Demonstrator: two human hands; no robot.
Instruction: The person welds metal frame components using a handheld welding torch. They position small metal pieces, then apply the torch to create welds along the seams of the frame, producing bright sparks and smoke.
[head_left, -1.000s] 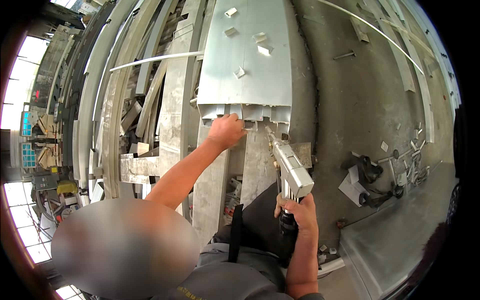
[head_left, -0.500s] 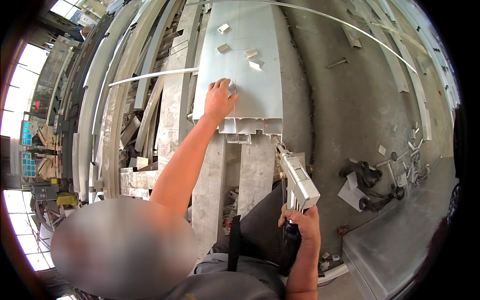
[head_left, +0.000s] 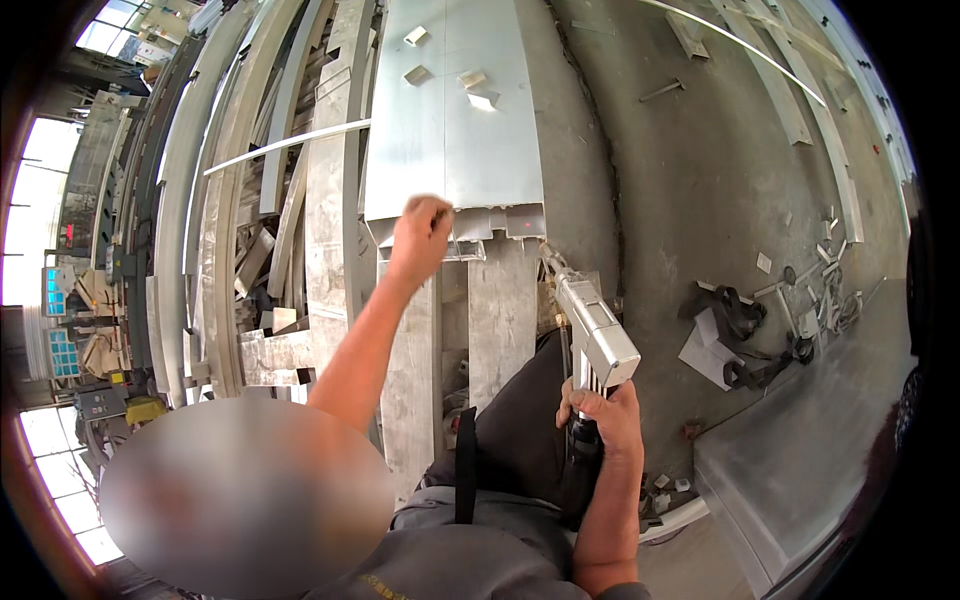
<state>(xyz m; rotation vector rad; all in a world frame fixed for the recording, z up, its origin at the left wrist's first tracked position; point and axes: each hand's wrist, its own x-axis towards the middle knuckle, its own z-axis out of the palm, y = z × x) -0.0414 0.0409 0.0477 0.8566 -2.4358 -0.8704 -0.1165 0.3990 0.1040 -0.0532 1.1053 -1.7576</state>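
Note:
My left hand (head_left: 421, 243) is raised at the near end of a long, silver-grey hollow metal profile (head_left: 487, 165). Its fingers are curled in, slightly smeared by motion, and what they may hold is hidden. Around the handle of a silver, boxy pistol-grip tool (head_left: 597, 332) with a thin nose, my right hand (head_left: 608, 415) is closed. The tool's tip is beside the right corner of the profile's open end. On top of the profile lie several small metal offcuts, one a bright angled piece (head_left: 482, 101).
Long metal bars (head_left: 225, 190) and scrap fill the left side. A thin white strip (head_left: 290, 145) crosses them. On the floor at right lie a black strap bundle (head_left: 735, 315), a white sheet (head_left: 706, 350) and loose offcuts. A large metal sheet or box (head_left: 790, 420) stands at lower right.
My left hand has drawn back from the profile's top toward me, its fingers now curled. The small metal piece by its fingers no longer shows on the profile. The view has shifted slightly.

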